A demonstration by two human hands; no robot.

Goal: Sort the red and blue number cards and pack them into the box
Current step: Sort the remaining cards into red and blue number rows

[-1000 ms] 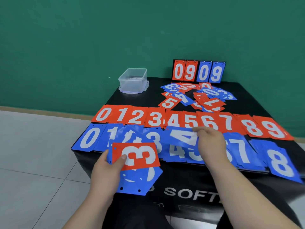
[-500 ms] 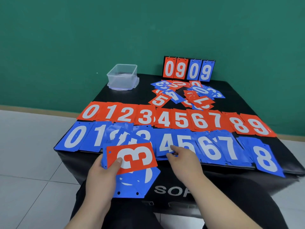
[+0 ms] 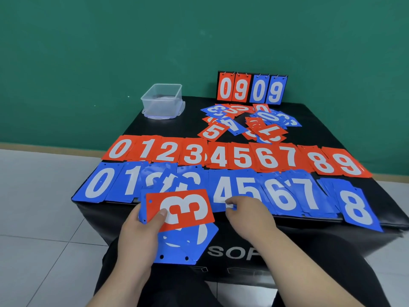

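Shows sorting under way, packing not yet begun. Grips in left hand point(image 3: 137, 238) a fanned stack, red 3 card point(image 3: 188, 209) topmost under the thumb. Curls right hand point(image 3: 247, 216) at near edge of blue 4 pile point(image 3: 223, 187); pinching or merely touching, cannot tell. Calls next, probably, for carrying red 3 card across to red 3 pile point(image 3: 192, 154). Places box point(image 3: 162, 100) at far left corner, well apart. Overhangs near edge of table point(image 3: 287, 224) with blue 8 card point(image 3: 356, 209).

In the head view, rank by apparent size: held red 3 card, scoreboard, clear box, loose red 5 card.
1. red 3 card and scoreboard: about alike, and the card is far nearer the camera, so unranked.
2. clear box.
3. loose red 5 card, smallest.
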